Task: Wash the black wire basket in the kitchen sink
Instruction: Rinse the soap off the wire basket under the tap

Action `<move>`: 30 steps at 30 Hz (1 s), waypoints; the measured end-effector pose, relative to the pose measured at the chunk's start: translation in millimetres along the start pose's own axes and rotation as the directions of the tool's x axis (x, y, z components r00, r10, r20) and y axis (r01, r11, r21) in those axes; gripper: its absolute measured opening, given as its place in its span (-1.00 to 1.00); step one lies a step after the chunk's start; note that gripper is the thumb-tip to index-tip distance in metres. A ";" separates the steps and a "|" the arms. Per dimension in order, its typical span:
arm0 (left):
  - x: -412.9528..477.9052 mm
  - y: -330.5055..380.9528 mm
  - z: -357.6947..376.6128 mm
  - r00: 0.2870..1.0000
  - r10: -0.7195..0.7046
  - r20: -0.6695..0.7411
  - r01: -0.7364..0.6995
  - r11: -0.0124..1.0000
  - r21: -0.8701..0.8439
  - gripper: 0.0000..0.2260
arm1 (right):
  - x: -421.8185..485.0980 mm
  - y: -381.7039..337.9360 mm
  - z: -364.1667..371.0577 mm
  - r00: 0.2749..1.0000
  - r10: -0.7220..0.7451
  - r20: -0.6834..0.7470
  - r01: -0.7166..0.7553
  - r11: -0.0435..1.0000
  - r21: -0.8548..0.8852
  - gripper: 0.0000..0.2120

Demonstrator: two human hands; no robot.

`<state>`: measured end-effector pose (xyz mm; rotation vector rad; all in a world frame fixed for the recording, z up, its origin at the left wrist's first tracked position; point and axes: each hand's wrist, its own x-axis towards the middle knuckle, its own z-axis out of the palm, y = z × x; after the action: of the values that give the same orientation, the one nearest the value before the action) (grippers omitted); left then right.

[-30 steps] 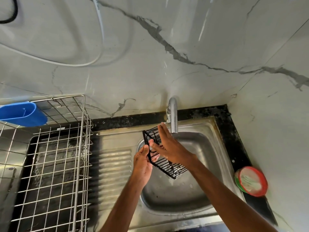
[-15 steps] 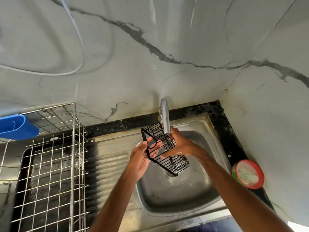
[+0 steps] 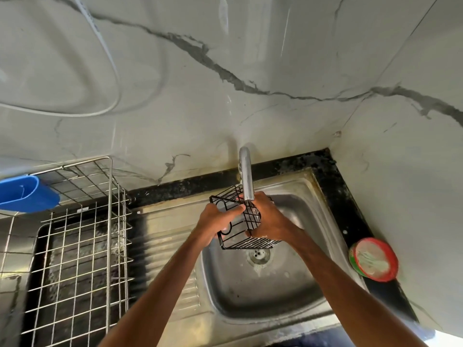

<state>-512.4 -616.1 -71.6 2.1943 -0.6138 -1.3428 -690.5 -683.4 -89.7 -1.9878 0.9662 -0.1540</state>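
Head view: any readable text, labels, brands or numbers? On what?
No text can be read in this view.
Round red-rimmed tub on the counter: pale lid with greenish print, too blurred to read.
Blue holder, black wire basket, tap, sink: no markings visible.

The left hand (image 3: 215,223) and right hand (image 3: 273,221) are showing bare, both forearms likewise appearing uncovered along their whole visible length.
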 end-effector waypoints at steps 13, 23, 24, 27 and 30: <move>3.7 6.1 3.5 0.993 -0.041 -0.112 0.072 0.955 0.288 -0.14 | -6.9 -7.4 -3.0 0.990 -0.033 0.134 0.028 0.999 0.038 -0.11; -14.5 -16.2 -1.7 0.978 -0.026 -0.208 0.088 0.952 0.292 0.20 | -43.1 -34.6 34.9 0.981 -0.036 0.189 -0.070 0.848 0.525 -0.20; -19.4 -15.6 -1.8 0.977 -0.017 -0.212 0.081 0.951 0.297 0.16 | -37.8 -35.4 38.7 0.986 -0.046 0.159 -0.045 0.850 0.525 -0.28; -28.4 -11.4 -3.0 0.973 -0.002 -0.233 0.071 0.955 0.288 0.17 | -19.3 -29.8 41.7 0.997 -0.050 0.059 0.024 0.925 0.379 -0.47; -29.6 -8.9 -3.8 0.967 -0.005 -0.254 0.076 0.960 0.269 0.17 | -11.2 -0.6 38.3 0.995 0.057 0.087 -0.083 0.940 0.330 -0.54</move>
<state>-520.2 -590.6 -55.5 2.5630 -0.6958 -1.0219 -680.7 -650.0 -109.2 -1.6352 0.8950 -0.1873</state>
